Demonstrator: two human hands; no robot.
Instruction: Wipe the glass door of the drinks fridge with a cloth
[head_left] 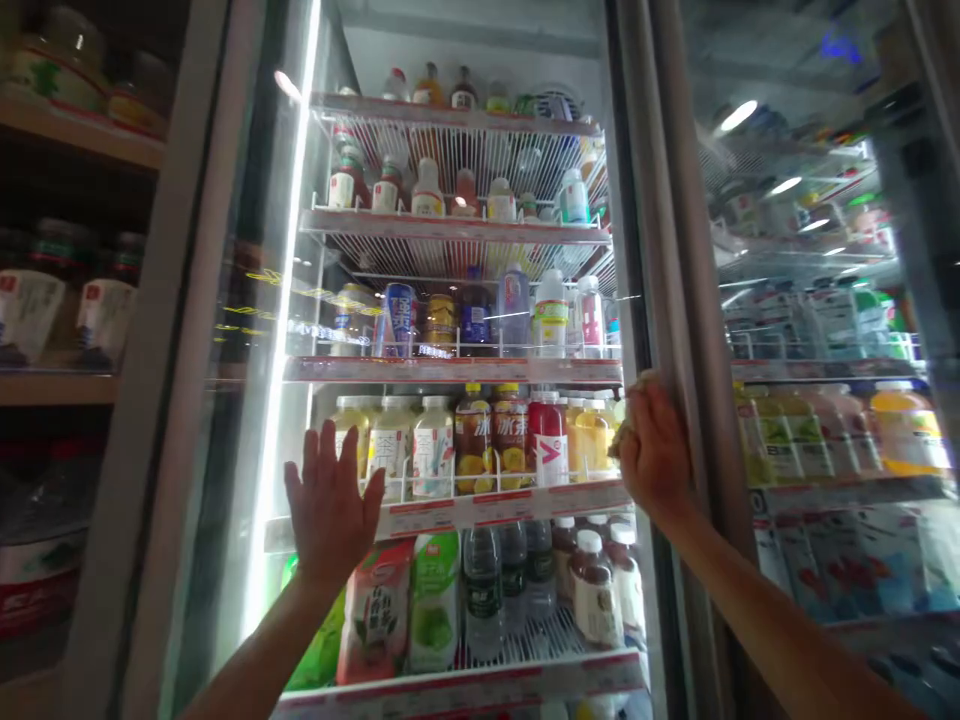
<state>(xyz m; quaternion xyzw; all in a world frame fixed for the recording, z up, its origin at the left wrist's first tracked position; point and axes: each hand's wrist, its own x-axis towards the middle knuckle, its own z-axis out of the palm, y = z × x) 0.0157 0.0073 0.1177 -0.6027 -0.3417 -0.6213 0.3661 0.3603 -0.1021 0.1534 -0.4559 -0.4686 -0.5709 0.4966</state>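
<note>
My left hand is raised with its fingers spread, flat toward the glass door of a lit drinks fridge. Whether its palm touches the glass I cannot tell. Over at the door's right side, my right hand is closed around a pale, crumpled cloth, mostly hidden by the fingers. That hand rests by the dark edge of the door, close to the metal frame. Behind the glass, iced tea bottles and a red bottle stand on the shelf between both hands.
Several wire shelves hold bottles and cans, among them a blue can. Cartons stand on a low shelf. A second glass-fronted fridge adjoins at right. Wooden shelves with dark bottles are at left.
</note>
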